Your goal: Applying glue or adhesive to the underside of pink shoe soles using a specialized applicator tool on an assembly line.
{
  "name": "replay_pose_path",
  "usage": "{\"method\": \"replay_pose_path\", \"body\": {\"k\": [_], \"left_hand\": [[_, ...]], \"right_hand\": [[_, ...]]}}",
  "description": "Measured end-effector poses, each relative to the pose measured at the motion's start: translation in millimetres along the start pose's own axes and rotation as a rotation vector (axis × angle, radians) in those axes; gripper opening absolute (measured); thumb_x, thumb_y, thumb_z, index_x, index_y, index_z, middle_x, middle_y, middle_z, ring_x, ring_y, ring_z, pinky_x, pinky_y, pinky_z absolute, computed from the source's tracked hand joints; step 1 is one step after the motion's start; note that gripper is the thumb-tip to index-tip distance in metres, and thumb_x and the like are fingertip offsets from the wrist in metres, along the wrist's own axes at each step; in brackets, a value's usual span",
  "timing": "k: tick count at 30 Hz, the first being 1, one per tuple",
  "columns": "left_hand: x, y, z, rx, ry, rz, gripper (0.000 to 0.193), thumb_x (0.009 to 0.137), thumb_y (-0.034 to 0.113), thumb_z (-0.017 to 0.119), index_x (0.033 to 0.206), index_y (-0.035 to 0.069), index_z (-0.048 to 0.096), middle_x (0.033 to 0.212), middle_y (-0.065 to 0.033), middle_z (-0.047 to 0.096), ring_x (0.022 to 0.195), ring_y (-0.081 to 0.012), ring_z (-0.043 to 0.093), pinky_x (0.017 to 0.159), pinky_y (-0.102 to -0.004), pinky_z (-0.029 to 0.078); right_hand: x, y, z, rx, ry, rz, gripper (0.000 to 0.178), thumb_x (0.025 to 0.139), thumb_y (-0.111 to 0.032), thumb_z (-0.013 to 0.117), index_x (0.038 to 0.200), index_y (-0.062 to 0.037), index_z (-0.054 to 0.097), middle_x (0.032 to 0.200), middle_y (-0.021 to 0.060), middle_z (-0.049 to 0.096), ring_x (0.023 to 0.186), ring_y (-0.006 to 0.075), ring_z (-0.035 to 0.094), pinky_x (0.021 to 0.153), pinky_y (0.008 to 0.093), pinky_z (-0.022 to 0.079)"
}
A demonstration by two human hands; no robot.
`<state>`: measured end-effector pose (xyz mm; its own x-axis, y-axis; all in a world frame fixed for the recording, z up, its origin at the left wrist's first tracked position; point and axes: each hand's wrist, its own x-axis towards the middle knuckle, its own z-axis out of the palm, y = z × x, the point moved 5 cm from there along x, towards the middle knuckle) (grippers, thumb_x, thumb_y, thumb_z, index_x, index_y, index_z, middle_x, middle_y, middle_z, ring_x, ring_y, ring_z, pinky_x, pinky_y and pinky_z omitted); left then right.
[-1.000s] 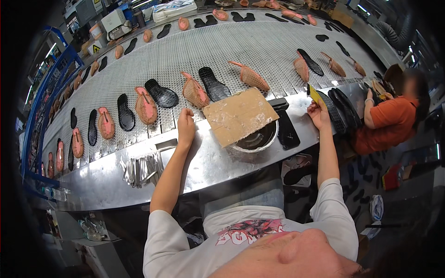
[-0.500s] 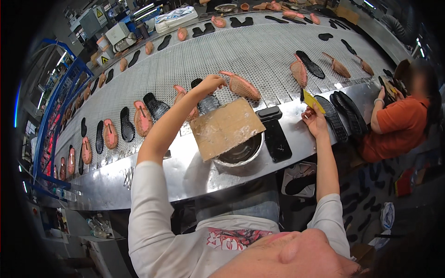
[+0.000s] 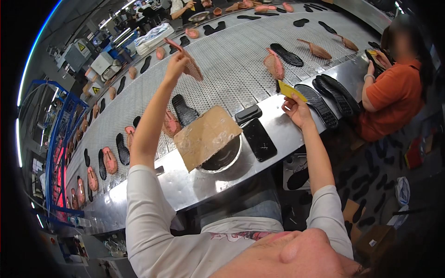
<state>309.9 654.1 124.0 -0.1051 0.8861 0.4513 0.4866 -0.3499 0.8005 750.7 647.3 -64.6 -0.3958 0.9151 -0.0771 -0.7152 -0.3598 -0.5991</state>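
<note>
My left hand (image 3: pixel 175 66) is closed on the edge of a tan woven shoe upper (image 3: pixel 192 68) with a pink lining, held over the mesh conveyor (image 3: pixel 220 72). In my right hand (image 3: pixel 298 110), above the metal ledge, is a flat yellow-handled brush (image 3: pixel 292 91) with a dark tip. A worn cardboard piece (image 3: pixel 206 136) partly covers a round metal bowl (image 3: pixel 235 155) in front of me. Left of the cardboard, a black sole (image 3: pixel 184 111) lies beside a pink-lined upper (image 3: pixel 170 124). Another such upper (image 3: pixel 274 65) and a black sole (image 3: pixel 286 54) lie beyond my right hand.
A black phone (image 3: pixel 260 140) and a dark oblong case (image 3: pixel 248 114) lie right of the bowl. Black soles (image 3: pixel 336 95) are stacked on the right ledge, near a person in orange (image 3: pixel 394 104). A blue frame (image 3: pixel 54 139) stands at far left.
My left hand has picked the woven upper off the conveyor and carried it up and to the left. The right hand still holds the yellow-handled brush. The whole view has shifted.
</note>
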Motion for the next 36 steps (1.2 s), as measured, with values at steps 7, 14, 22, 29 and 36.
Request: {"method": "replay_pose_path", "body": {"k": [7,14,22,29,36], "left_hand": [[-171.7,156.1,-43.7,-0.289,0.056,0.091,0.051,0.08,0.011,0.053,0.127,-0.004,0.041,0.115,-0.004,0.051,0.098,-0.0127,0.05,0.082,-0.0224,0.04],[-415.6,116.2,52.8,-0.937,-0.291,-0.519,0.055,0.063,0.014,0.065,0.113,-0.007,0.056,0.107,-0.0091,0.058,0.097,-0.0178,0.056,0.085,-0.0295,0.044],[-450.2,126.2,102.4,-1.153,-0.496,-0.568,0.047,0.075,0.026,0.057,0.108,-0.008,0.054,0.104,-0.0116,0.059,0.09,-0.0162,0.058,0.08,-0.027,0.046],[-463.3,141.9,145.0,-2.034,-0.435,-0.451,0.104,0.065,0.081,0.043,0.129,0.0,0.036,0.115,-0.0161,0.052,0.098,-0.0234,0.057,0.084,-0.0352,0.049],[-451.1,91.6,77.3,-1.621,0.049,-0.422,0.082,0.077,0.067,0.047,0.128,0.004,0.036,0.111,-0.0106,0.053,0.099,-0.0218,0.054,0.086,-0.0365,0.047]], "right_hand": [[-22.5,-5.5,29.8,-0.026,-0.016,-0.12,0.032,0.089,-0.025,0.053,0.113,-0.0036,0.051,0.101,0.0118,0.063,0.086,0.0198,0.06,0.082,0.0367,0.049],[-165.2,82.7,231.4,-0.508,-0.383,-0.238,0.043,0.097,-0.031,0.037,0.125,0.0009,0.043,0.115,0.0162,0.057,0.106,0.0253,0.057,0.086,0.0377,0.048],[-214.0,146.1,256.4,-0.176,-0.358,0.428,0.049,0.093,-0.033,0.044,0.125,0.004,0.04,0.109,0.0223,0.057,0.078,0.0276,0.063,0.064,0.0375,0.056],[-205.8,162.0,268.1,-0.185,-0.357,0.179,0.043,0.094,-0.031,0.043,0.119,0.0039,0.044,0.1,0.0177,0.058,0.067,0.0234,0.061,0.056,0.0341,0.053],[-159.3,95.4,225.0,-0.324,-0.085,-0.108,0.025,0.085,-0.024,0.062,0.1,-0.0032,0.058,0.088,0.008,0.065,0.076,0.0176,0.066,0.065,0.0301,0.058]]}}
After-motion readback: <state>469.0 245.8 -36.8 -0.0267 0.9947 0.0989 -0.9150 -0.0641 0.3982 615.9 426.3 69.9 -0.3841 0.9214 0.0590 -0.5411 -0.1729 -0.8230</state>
